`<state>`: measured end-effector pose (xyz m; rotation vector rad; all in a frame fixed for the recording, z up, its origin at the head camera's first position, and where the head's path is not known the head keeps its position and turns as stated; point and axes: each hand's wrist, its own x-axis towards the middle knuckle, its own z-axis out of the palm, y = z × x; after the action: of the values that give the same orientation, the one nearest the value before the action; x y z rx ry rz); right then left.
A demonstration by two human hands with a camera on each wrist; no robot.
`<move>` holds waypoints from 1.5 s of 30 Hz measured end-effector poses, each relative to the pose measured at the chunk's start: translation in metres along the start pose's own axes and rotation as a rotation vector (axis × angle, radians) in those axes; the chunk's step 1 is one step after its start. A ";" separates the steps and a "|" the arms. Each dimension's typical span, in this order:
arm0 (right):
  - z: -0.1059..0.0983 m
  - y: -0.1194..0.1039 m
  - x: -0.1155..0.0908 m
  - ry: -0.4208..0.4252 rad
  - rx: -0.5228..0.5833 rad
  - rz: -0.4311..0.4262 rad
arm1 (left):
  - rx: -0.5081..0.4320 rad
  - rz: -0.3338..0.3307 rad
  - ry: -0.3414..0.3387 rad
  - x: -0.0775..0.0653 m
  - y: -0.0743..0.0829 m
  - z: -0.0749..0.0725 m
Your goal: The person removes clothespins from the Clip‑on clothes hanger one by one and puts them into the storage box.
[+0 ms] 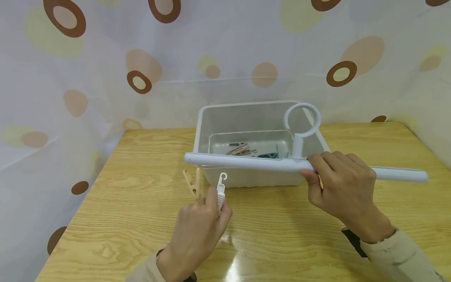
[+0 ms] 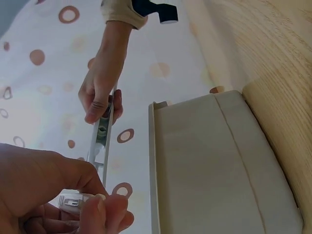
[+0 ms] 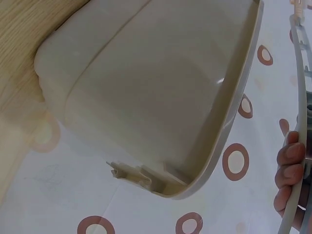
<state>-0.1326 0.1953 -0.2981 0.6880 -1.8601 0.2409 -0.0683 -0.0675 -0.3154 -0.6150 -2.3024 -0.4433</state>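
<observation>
My left hand (image 1: 195, 227) holds a white clothes peg (image 1: 220, 191) with a small hook at its tip. A beige clothes peg (image 1: 193, 183) sticks out beside the same hand. In the left wrist view, thumb and fingers pinch the white peg (image 2: 72, 203). My right hand (image 1: 343, 190) grips a long white hanger bar (image 1: 239, 161) near its middle. An open ring hook (image 1: 316, 119) rises from the bar. The right wrist view shows fingers (image 3: 292, 168) curled round the bar's edge. The bar is above the front of a pale plastic tub (image 1: 251, 178).
Several pegs lie in the tub, among them a pink peg (image 1: 239, 149) and a dark green peg (image 1: 268, 155). The tub stands on a wooden table (image 1: 141, 219), near its back edge. A dotted white sheet (image 1: 232, 47) hangs behind.
</observation>
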 end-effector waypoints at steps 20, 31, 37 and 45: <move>-0.005 0.004 -0.005 -0.054 0.034 -0.046 | -0.114 0.082 -0.006 0.017 -0.012 -0.037; -0.005 0.006 -0.012 -0.075 0.045 -0.035 | -0.125 0.119 0.003 0.027 -0.014 -0.044; -0.009 0.008 -0.013 -0.093 0.044 -0.041 | -0.094 0.147 0.013 0.038 -0.017 -0.048; -0.012 0.008 -0.014 -0.074 0.039 -0.042 | -0.106 0.102 -0.105 0.059 -0.031 -0.045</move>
<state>-0.1235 0.2122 -0.3050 0.7714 -1.9133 0.2271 -0.0985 -0.0962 -0.2464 -0.8213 -2.3444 -0.4972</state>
